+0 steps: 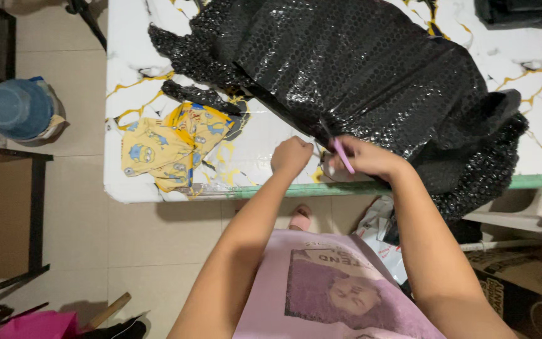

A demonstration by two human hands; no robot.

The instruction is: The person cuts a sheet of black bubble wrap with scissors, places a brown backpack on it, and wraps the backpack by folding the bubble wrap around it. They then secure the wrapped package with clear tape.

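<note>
White marble-look worktop point(133, 56) carries a big black bubble-wrap sheet point(359, 69) just above both hands. Right hand point(365, 158) pinches pink-handled scissors point(340, 150) at its edge. Left hand point(291, 156) is a closed fist beside it. Yellow cartoon cloth point(167, 145) lies left.

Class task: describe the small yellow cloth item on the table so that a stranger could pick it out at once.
Start at the white marble-patterned table with gold veins. Left of the big sheet of black bubble wrap, near the table's front edge, lies the folded yellow garment. It alone is bright yellow, printed with blue-and-yellow cartoon figures.
</note>
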